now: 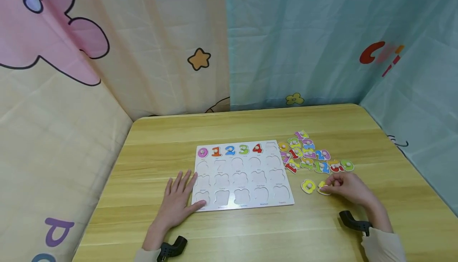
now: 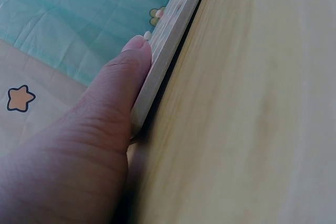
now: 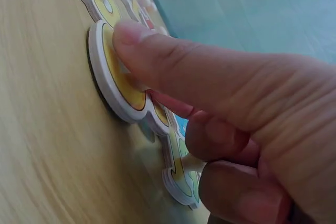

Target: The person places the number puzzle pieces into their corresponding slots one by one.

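Yellow number piece [image 1: 321, 185] is at right of the head frame, below the loose cluster. My right hand [image 1: 348, 188] has it: thumb and fingertips pinched together, remaining fingers curled in, no visible gap. In the right wrist view my thumb covers part of its face, so I can't read the digit or see the knob. Its rounded end sticks out past the thumb toward upper left of that view; true long axis I can't call, half the shape is hidden. Can't tell whether it's flat down or slightly lifted either.

Key relation: the white board [image 1: 231, 182] lies left of my pinch, well apart, with a second yellow piece [image 1: 308, 186] just beside the grip on that same line. The corner cut-out [image 1: 272, 147], right end of the row where 0–4 sit, is up and left from here. Loose number pieces [image 1: 307, 154] are above the grip, some near the board's right edge.

Right hand is much the nearer one. My left hand [image 1: 177, 204] is across at the board's left edge, fingers spread, thumb on its lower-left corner, pinching nothing. All on the wooden table [image 1: 250, 234].
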A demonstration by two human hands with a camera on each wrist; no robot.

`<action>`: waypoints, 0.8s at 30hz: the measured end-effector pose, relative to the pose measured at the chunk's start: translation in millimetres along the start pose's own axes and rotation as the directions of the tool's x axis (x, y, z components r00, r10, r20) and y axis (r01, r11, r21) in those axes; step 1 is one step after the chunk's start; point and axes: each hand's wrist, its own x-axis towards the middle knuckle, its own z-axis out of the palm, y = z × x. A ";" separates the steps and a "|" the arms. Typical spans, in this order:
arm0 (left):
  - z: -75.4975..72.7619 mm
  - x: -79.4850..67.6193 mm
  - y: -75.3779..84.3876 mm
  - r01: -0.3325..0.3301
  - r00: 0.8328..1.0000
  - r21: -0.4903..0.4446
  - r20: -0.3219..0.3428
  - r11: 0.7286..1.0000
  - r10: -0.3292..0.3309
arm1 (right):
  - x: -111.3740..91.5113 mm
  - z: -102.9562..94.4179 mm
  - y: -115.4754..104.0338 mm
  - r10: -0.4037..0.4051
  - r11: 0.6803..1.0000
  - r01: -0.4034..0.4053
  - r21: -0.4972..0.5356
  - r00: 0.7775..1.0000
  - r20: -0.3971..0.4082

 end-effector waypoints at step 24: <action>-0.2 -2.1 1.0 0.003 1.000 0.002 -0.001 1.000 -0.003 | 69.4 16.3 -51.7 -0.164 0.986 0.164 0.026 0.986 0.004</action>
